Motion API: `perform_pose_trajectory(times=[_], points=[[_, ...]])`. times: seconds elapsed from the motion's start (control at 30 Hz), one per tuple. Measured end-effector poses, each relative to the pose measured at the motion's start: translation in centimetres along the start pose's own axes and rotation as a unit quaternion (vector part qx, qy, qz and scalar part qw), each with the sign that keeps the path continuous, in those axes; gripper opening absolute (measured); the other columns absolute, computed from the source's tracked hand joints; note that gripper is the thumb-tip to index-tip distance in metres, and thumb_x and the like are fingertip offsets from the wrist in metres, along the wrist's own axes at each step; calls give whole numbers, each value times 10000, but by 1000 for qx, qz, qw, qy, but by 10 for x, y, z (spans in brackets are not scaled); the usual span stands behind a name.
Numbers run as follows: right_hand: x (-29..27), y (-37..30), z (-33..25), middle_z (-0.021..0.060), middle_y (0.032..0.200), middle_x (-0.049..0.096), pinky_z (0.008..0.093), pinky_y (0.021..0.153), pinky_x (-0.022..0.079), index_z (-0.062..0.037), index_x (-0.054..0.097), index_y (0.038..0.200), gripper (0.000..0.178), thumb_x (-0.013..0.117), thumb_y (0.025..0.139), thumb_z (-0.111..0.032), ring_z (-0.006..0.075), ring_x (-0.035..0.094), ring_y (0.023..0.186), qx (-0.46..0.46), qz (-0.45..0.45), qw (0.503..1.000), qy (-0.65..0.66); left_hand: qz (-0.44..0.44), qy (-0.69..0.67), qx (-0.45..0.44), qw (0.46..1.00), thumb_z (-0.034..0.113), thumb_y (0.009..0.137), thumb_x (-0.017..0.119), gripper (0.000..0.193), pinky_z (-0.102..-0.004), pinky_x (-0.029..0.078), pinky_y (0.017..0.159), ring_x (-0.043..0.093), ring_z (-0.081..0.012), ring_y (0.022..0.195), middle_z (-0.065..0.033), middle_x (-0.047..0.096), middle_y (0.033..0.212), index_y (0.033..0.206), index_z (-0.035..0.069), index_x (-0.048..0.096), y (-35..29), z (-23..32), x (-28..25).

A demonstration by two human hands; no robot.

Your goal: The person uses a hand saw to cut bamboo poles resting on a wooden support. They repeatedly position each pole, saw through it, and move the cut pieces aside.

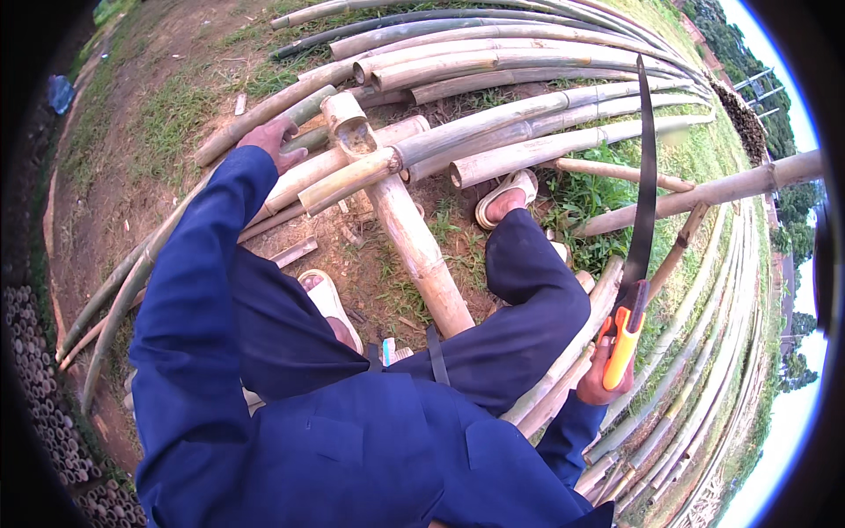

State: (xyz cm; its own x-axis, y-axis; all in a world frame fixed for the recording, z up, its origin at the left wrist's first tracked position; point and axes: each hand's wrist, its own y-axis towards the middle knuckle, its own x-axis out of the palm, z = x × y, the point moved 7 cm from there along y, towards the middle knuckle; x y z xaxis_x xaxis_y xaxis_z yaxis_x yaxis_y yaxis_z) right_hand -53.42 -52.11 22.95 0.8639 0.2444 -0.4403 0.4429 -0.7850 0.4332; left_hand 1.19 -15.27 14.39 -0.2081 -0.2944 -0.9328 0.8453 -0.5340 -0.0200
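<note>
My right hand (599, 377) grips a handsaw (645, 189) by its orange handle, off to the right. Its long, dark, slightly curved blade stands upright, away from the bamboo being supported. At the upper left, my left hand (271, 143) is open, fingers spread, beside the ends of some poles; whether it touches one I cannot tell. Between my legs a thick bamboo post (414, 246) slopes away from me, with a hollowed notch near its far end. Across it by this notch rests a bamboo pole (475, 132), its pale cut end pointing left.
Long bamboo poles (502, 60) lie side by side ahead. More poles (695, 387) stretch along the right, near a raised crosspiece (704, 201). A pile of short cut bamboo pieces (44, 378) is at the far left. My sandalled feet stand on grass and dirt around the post.
</note>
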Motion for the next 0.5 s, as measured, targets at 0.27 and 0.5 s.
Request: perform_pose_trajectory(times=[0.27, 0.5], points=[[-77, -71, 12, 193, 1098, 745, 322, 852, 552, 76, 676, 1255, 351, 596, 917, 27, 227, 734, 964, 21, 98, 983, -156, -158, 187, -68, 967, 506, 580, 956, 988, -437, 453, 1092, 620, -336, 1235, -163, 643, 1300, 1320, 68, 467, 24, 34, 179], [-85, -98, 25, 180, 1034, 748, 325, 788, 557, 73, 671, 1256, 359, 600, 906, 37, 223, 735, 892, 26, 105, 980, -168, -200, 152, -89, 964, 389, 615, 942, 1021, -493, 539, 969, 696, -382, 1126, -195, 704, 1221, 1425, 91, 396, 27, 19, 190]])
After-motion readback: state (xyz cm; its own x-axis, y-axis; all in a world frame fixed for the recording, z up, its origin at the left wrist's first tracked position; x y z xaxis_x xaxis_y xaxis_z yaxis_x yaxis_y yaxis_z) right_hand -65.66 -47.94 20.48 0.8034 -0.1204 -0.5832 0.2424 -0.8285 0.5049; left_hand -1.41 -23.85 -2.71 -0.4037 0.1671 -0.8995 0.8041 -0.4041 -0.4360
